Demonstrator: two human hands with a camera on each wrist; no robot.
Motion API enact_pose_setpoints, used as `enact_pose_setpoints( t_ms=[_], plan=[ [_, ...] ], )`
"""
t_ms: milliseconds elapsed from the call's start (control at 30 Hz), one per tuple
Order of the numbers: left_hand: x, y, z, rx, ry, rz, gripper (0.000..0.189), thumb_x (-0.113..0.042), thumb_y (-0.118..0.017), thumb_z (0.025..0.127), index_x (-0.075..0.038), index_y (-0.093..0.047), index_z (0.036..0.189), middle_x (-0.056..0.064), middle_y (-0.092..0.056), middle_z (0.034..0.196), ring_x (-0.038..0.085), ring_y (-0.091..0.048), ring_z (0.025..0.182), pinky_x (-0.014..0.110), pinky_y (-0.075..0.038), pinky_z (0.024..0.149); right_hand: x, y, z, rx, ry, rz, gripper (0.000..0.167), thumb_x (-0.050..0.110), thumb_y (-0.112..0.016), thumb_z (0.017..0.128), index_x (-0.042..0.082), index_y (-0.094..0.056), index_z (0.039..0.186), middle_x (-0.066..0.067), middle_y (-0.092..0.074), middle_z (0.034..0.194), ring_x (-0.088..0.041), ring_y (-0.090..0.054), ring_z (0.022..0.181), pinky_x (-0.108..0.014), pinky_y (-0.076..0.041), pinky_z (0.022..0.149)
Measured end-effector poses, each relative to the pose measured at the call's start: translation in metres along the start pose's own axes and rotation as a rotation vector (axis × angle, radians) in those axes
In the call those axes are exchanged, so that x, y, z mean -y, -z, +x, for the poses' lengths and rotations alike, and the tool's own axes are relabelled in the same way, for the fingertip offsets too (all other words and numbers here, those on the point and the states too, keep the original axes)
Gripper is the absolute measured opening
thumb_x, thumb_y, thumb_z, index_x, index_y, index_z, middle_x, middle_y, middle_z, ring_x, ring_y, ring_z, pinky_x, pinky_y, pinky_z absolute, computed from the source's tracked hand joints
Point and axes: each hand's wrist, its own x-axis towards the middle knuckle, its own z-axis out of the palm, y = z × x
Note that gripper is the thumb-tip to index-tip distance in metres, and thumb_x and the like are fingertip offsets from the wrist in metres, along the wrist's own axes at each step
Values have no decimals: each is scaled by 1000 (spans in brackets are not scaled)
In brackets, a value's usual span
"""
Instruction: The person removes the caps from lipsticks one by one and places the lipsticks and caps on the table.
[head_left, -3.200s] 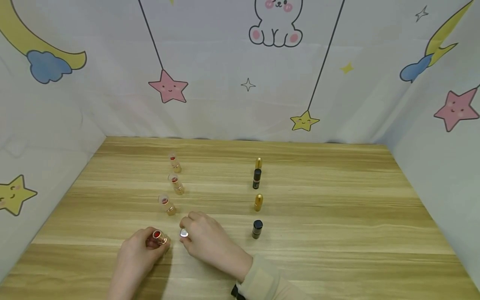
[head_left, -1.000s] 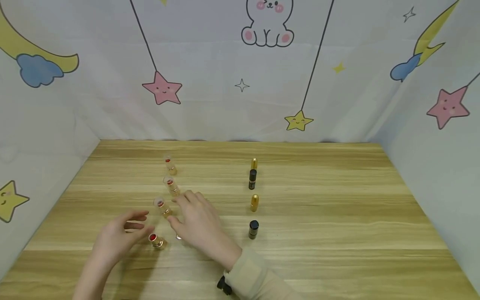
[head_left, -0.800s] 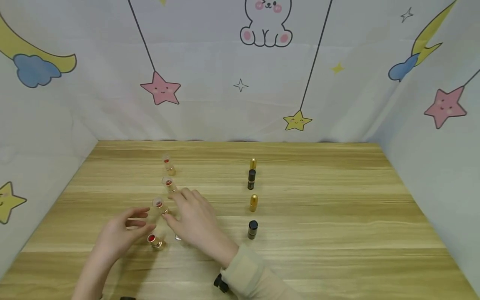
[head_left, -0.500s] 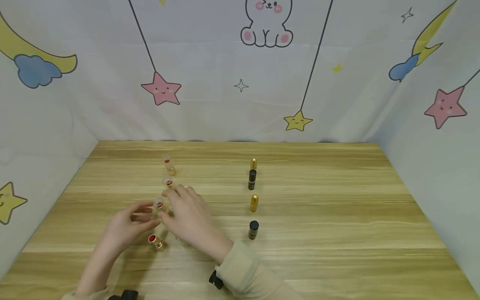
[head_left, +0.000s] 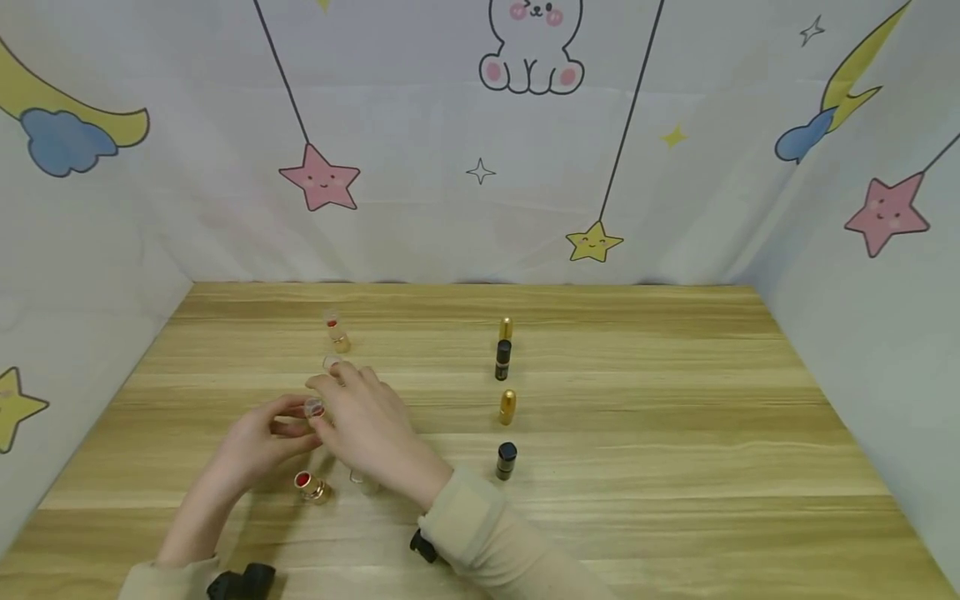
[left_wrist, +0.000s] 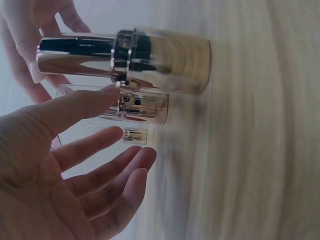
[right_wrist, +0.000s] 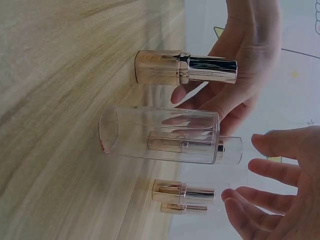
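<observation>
A capped lipstick point(head_left: 314, 408) stands between both hands, partly hidden by the right one. My left hand point(head_left: 258, 442) reaches to its left side; in the left wrist view the thumb and fingers point(left_wrist: 100, 182) are spread, and contact is unclear. Loosely bent, my right hand point(head_left: 367, 421) comes from the other side; in the right wrist view its fingertips stay apart from that lipstick. Nearer stands an uncapped red lipstick point(head_left: 311, 487) with a gold tube point(left_wrist: 75, 55). Beside it, under the right wrist, is its clear cap point(right_wrist: 145, 132).
Farther back stand a capped lipstick point(head_left: 332, 362), mostly hidden by the right hand, and another point(head_left: 337, 333). To the right is a row of gold tubes point(head_left: 507, 407) and black tubes point(head_left: 506, 460). Printed cloth walls point(head_left: 420, 217) surround the wooden table point(head_left: 675, 433).
The left hand has let go of the uncapped lipstick, and the right hand of the clear cap, leaving both standing. Both hands have moved forward and closed in around the capped lipstick.
</observation>
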Motion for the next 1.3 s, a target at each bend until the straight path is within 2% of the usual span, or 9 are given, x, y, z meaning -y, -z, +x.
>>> enact_pose_setpoints(
  t_ms=[200, 400, 533, 633, 833, 1033, 1167, 1300],
  plan=[
    [3, -2, 8, 7, -14, -27, 54, -20, -73, 84, 6, -54, 128, 31, -58, 122, 38, -68, 99, 37, -57, 73, 3, -1, 6, 4, 7, 18, 36, 32, -61, 93, 25, -58, 128, 5, -57, 123, -8, -57, 94, -15, -47, 71],
    [6, -3, 13, 20, -21, -5, 52, -16, -73, 83, 7, -55, 126, 30, -60, 118, 36, -68, 94, 37, -57, 72, 4, -5, 9, -3, 27, 8, 28, 29, -57, 96, 24, -63, 123, 7, -58, 108, -6, -50, 79, -11, -37, 61],
    [6, -4, 14, 17, -27, -3, 51, -12, -73, 81, 8, -56, 124, 29, -62, 114, 33, -69, 91, 32, -55, 70, 4, -7, 11, -12, 40, 1, 24, 27, -55, 97, 23, -65, 118, 8, -57, 99, -5, -46, 72, -10, -33, 59],
    [6, -6, 16, 18, -27, 2, 47, -10, -73, 79, 10, -58, 120, 28, -65, 107, 33, -69, 89, 33, -55, 71, 3, -9, 13, -10, 49, 3, 20, 26, -55, 97, 22, -66, 113, 8, -57, 94, -4, -45, 71, -10, -33, 59],
    [4, -7, 18, 18, -31, 41, 36, -7, -70, 76, 9, -64, 108, 29, -64, 104, 35, -68, 89, 41, -56, 75, 5, -9, 14, 6, 66, 7, 17, 25, -56, 96, 22, -67, 109, 9, -60, 93, -3, -48, 76, -11, -38, 64],
    [7, -9, 21, -5, -75, 103, 23, -4, -68, 72, 5, -66, 93, 23, -66, 94, 32, -65, 86, 37, -51, 71, 5, -11, 14, -20, 108, -22, 16, 23, -60, 93, 19, -68, 107, 8, -62, 90, -3, -52, 80, -12, -43, 70],
    [9, -11, 23, -15, -99, 110, 21, -2, -66, 71, 5, -66, 91, 22, -66, 93, 32, -65, 84, 37, -51, 71, 5, -13, 14, -36, 116, -31, 16, 21, -59, 94, 17, -67, 107, 7, -64, 91, -3, -56, 84, -15, -47, 80],
    [9, -12, 23, -26, -105, 105, 21, 0, -67, 70, 4, -66, 90, 21, -66, 93, 30, -65, 84, 36, -51, 71, 5, -14, 14, -42, 115, -31, 16, 20, -59, 94, 16, -67, 107, 7, -64, 92, -4, -57, 85, -16, -48, 82]
  ],
)
